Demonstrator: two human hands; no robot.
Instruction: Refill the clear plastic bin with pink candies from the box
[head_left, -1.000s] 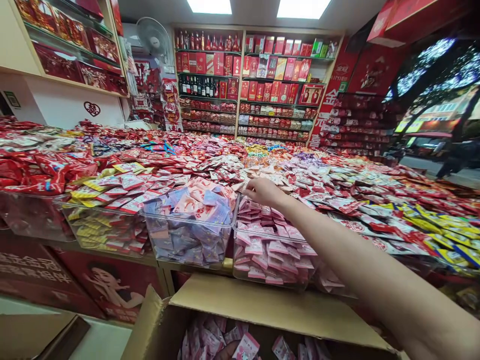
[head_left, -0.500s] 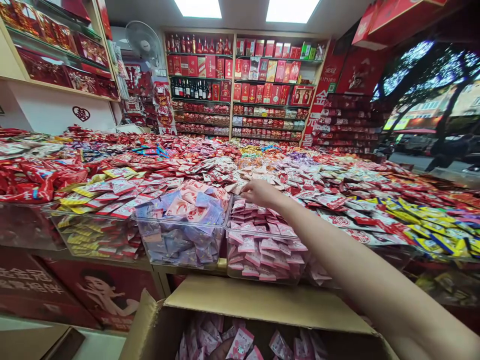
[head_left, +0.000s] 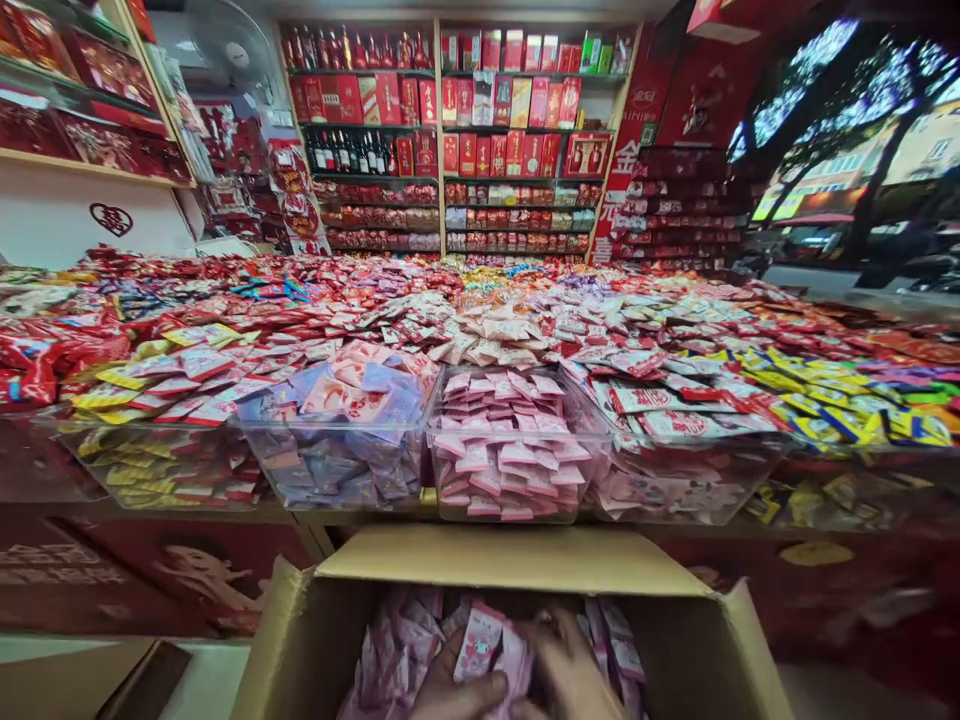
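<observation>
Both hands are low inside an open cardboard box [head_left: 495,560] that holds pink packets [head_left: 401,640]. My left hand [head_left: 454,685] is closed round a few pink packets [head_left: 480,640] with a cartoon print, its thumb in front. Just right of it, my right hand [head_left: 566,665] is smeared by motion over the packets, and what its fingers hold, if anything, cannot be made out. Behind the box stands a clear bin [head_left: 514,455] with pink packets stacked in rows.
Beside the pink bin are a bin of purple packets [head_left: 337,440], a bin of yellow and red ones [head_left: 172,440] and one of white and red packets [head_left: 675,420]. Shelves [head_left: 442,130] stand at the back. Another cardboard flap [head_left: 67,680] lies at lower left.
My right hand has come down from the back edge of the pink bin into the box. My left hand shows more, round packets. The view has tilted down and shifted right.
</observation>
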